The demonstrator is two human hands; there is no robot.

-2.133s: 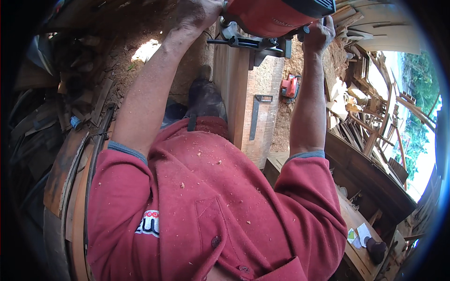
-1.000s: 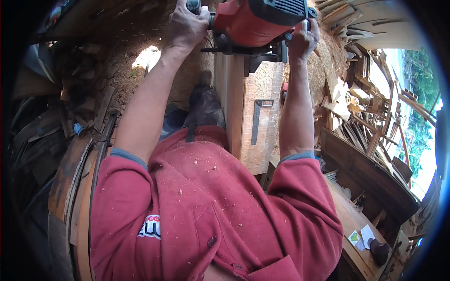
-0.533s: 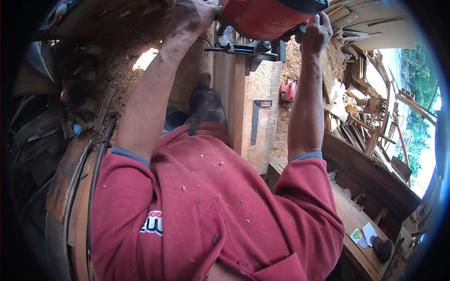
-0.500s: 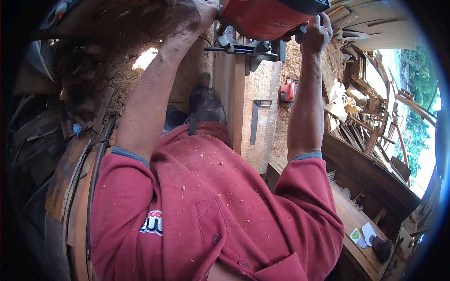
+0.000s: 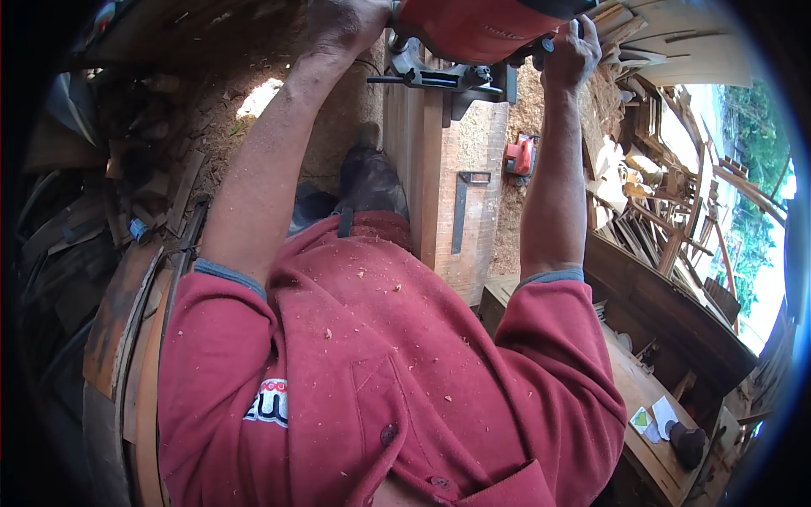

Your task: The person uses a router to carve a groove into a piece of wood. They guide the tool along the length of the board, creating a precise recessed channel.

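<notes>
Both arms reach far forward to a red plunge router (image 5: 481, 29) at the top of the picture, whose upper part is cut off. My left hand (image 5: 351, 25) is closed at the router's left side, its fingertips partly out of sight. On the right, my right hand (image 5: 572, 57) wraps the other side grip, fingers curled. A metal guide fence with a thin rod (image 5: 435, 78) juts from the router's near side. Beneath it, a long wooden beam (image 5: 431, 169) runs toward me, and the router's base rests over its far part.
A black try square (image 5: 460, 211) lies on the sawdust-covered board right of the beam. Beyond it sits a small red power tool (image 5: 519, 156). Scrap wood (image 5: 659, 211) piles up at the right, and planks (image 5: 127, 338) lean at the left. A wooden bench (image 5: 642, 389) stands at lower right.
The router and both hands have shifted very slightly toward the far edge of the picture. Both hands keep the same hold.
</notes>
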